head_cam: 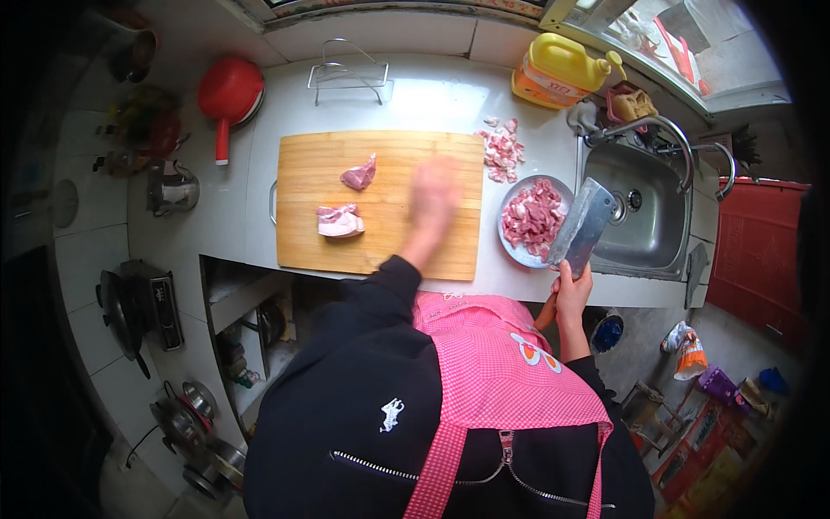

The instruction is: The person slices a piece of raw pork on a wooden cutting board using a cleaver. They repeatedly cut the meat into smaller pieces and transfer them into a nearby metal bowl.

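My right hand (572, 298) grips a Chinese cleaver (582, 227) by its wooden handle. The wide blade is raised past the counter's front edge, over the right side of a plate and the sink's near corner. Cut pink meat (535, 217) is heaped on that round plate (517, 255). Motion blurs my left hand (438, 194) above the right half of a wooden cutting board (389, 253); its fingers cannot be made out. On the board's left half lie a lean meat chunk (360, 173) and, nearer me, a thicker piece with pale fat or skin (340, 221).
Fatty meat scraps (502, 150) lie on the counter right of the board. Behind them stands a yellow jug (561, 71). The steel sink (639, 201) with its faucet is at right. A wire rack (348, 74), red pan (230, 91) and metal kettle (172, 188) stand back and left.
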The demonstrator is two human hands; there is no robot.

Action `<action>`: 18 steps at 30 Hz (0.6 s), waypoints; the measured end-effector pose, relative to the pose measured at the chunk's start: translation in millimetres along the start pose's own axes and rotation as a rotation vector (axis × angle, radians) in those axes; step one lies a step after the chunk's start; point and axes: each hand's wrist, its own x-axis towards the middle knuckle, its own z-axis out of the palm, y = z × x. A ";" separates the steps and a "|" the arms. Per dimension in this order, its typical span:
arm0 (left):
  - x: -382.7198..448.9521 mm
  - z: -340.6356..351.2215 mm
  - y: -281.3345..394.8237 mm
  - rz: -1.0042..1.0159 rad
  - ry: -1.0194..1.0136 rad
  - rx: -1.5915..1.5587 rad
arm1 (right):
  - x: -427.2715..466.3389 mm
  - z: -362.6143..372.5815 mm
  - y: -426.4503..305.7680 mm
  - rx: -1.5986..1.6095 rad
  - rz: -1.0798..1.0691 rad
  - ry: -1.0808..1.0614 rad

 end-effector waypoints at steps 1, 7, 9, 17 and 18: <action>1.9 -27.6 -24.1 -0.114 0.074 0.284 | -4.8 7.5 -2.4 0.004 -0.011 -0.004; 3.2 -92.2 -129.7 -0.368 -0.266 0.462 | -22.9 61.3 5.6 -0.062 -0.044 -0.139; -0.7 -86.2 -122.0 -0.475 -0.332 0.181 | -27.8 77.2 6.4 -0.055 -0.066 -0.177; -69.3 -64.2 -58.3 -0.403 -0.423 -0.231 | -40.1 103.6 13.3 -0.311 -0.155 -0.283; -74.6 -67.8 -54.4 -0.224 -0.382 -0.052 | -43.6 104.9 14.1 -0.432 -0.118 -0.302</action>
